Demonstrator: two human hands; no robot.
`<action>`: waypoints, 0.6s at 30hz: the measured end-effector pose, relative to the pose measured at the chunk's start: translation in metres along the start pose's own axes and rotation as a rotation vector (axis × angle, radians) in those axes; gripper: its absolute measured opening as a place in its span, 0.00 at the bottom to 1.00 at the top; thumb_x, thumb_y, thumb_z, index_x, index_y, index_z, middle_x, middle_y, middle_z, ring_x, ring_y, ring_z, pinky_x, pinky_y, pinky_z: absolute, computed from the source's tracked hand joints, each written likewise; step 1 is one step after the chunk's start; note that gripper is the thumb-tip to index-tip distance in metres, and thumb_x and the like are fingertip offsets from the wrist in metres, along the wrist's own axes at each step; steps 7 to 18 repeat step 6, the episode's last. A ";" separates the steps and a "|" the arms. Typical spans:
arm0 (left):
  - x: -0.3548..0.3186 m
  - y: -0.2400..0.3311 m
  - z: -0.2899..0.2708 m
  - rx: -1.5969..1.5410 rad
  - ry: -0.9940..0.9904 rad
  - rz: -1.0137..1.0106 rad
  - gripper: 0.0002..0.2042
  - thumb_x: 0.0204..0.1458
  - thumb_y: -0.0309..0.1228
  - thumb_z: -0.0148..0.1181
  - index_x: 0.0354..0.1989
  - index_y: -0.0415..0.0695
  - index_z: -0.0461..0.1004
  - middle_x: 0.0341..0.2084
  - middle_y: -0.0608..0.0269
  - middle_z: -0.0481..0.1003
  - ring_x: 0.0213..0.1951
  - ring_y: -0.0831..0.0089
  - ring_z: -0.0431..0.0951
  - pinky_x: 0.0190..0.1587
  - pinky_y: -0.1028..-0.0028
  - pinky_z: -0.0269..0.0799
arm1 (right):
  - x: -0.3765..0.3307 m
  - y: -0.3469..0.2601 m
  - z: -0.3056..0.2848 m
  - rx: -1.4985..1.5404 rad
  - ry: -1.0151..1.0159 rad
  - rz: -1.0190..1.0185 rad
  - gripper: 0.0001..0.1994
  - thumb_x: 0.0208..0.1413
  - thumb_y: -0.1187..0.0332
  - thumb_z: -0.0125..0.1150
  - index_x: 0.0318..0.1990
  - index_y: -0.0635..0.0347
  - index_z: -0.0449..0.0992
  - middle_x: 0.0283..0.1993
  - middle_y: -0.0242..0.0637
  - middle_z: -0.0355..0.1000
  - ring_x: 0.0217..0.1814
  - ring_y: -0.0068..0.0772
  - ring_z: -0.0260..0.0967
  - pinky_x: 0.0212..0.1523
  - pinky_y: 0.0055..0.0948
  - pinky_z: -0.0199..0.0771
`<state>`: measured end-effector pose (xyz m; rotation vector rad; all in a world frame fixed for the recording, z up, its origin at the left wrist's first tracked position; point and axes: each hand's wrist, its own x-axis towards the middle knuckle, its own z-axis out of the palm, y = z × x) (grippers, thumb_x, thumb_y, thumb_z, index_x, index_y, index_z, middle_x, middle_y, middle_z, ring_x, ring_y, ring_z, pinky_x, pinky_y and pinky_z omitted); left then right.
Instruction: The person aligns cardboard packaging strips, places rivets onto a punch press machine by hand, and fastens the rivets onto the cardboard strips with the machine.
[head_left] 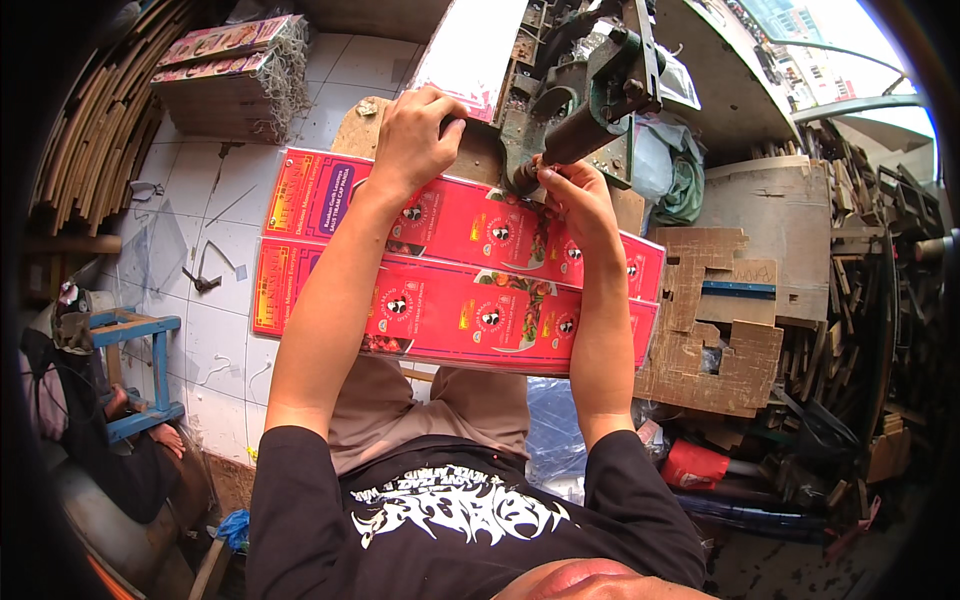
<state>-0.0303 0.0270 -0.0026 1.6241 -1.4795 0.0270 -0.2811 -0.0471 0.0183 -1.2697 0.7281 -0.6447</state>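
Observation:
A stack of long red printed sheets (455,335) lies across in front of me, over my lap, with another red printed sheet (450,215) just beyond it, reaching under the machine. My left hand (418,140) is above the sheet's far edge, fingers curled and thumb pressed in around something small and dark that I cannot make out. My right hand (580,195) is at the lower tip of a dark green metal press machine (590,110), its thumb and fingertips pinched together. What those fingertips hold is too small to name. A white panel (470,50) stands beside the machine.
Bundled printed sheets (225,75) with strings stand on the tiled floor at the far left. A blue stool frame (135,370) and another person's foot (165,438) are at the left. Cut cardboard (710,350) lies at the right, beside piles of wood strips (870,280).

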 end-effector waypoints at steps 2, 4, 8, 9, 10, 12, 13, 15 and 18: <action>0.000 0.000 0.000 -0.002 0.000 -0.002 0.06 0.53 0.30 0.63 0.36 0.46 0.81 0.40 0.60 0.79 0.49 0.58 0.76 0.56 0.61 0.68 | 0.000 0.000 0.000 0.021 -0.005 0.006 0.10 0.57 0.69 0.68 0.46 0.59 0.80 0.33 0.22 0.74 0.26 0.09 0.58 0.26 0.16 0.55; 0.000 0.001 0.000 -0.003 -0.005 -0.009 0.06 0.53 0.31 0.63 0.36 0.46 0.81 0.40 0.60 0.79 0.49 0.58 0.76 0.57 0.61 0.68 | 0.000 0.000 0.000 0.007 0.000 0.007 0.10 0.57 0.69 0.69 0.46 0.58 0.80 0.34 0.23 0.74 0.27 0.09 0.59 0.27 0.16 0.56; 0.000 0.001 0.000 0.000 0.004 -0.011 0.06 0.52 0.32 0.63 0.36 0.47 0.83 0.40 0.61 0.78 0.49 0.59 0.76 0.57 0.61 0.67 | 0.000 0.001 0.000 -0.008 0.005 0.007 0.11 0.57 0.69 0.69 0.46 0.58 0.80 0.35 0.23 0.75 0.27 0.09 0.59 0.27 0.16 0.56; 0.000 0.001 0.000 0.000 0.004 -0.011 0.06 0.52 0.32 0.63 0.36 0.47 0.83 0.40 0.61 0.78 0.49 0.59 0.76 0.57 0.61 0.67 | 0.000 0.001 0.000 -0.008 0.005 0.007 0.11 0.57 0.69 0.69 0.46 0.58 0.80 0.35 0.23 0.75 0.27 0.09 0.59 0.27 0.16 0.56; 0.000 0.001 0.000 0.000 0.004 -0.011 0.06 0.52 0.32 0.63 0.36 0.47 0.83 0.40 0.61 0.78 0.49 0.59 0.76 0.57 0.61 0.67 | 0.000 0.001 0.000 -0.008 0.005 0.007 0.11 0.57 0.69 0.69 0.46 0.58 0.80 0.35 0.23 0.75 0.27 0.09 0.59 0.27 0.16 0.56; 0.000 0.001 0.000 0.000 0.004 -0.011 0.06 0.52 0.32 0.63 0.36 0.47 0.83 0.40 0.61 0.78 0.49 0.59 0.76 0.57 0.61 0.67 | 0.000 0.001 0.000 -0.008 0.005 0.007 0.11 0.57 0.69 0.69 0.46 0.58 0.80 0.35 0.23 0.75 0.27 0.09 0.59 0.27 0.16 0.56; 0.000 0.001 0.000 0.000 0.004 -0.011 0.06 0.52 0.32 0.63 0.36 0.47 0.83 0.40 0.61 0.78 0.49 0.59 0.76 0.57 0.61 0.67 | 0.000 0.001 0.000 -0.008 0.005 0.007 0.11 0.57 0.69 0.69 0.46 0.58 0.80 0.35 0.23 0.75 0.27 0.09 0.59 0.27 0.16 0.56; 0.000 0.001 0.000 0.000 0.004 -0.011 0.06 0.52 0.32 0.63 0.36 0.47 0.83 0.40 0.61 0.78 0.49 0.59 0.76 0.57 0.61 0.67 | 0.000 0.001 0.000 -0.008 0.005 0.007 0.11 0.57 0.69 0.69 0.46 0.58 0.80 0.35 0.23 0.75 0.27 0.09 0.59 0.27 0.16 0.56; 0.000 0.001 0.000 0.000 0.004 -0.011 0.06 0.52 0.32 0.63 0.36 0.47 0.83 0.40 0.61 0.78 0.49 0.59 0.76 0.57 0.61 0.67 | 0.000 0.001 0.000 -0.008 0.005 0.007 0.11 0.57 0.69 0.69 0.46 0.58 0.80 0.35 0.23 0.75 0.27 0.09 0.59 0.27 0.16 0.56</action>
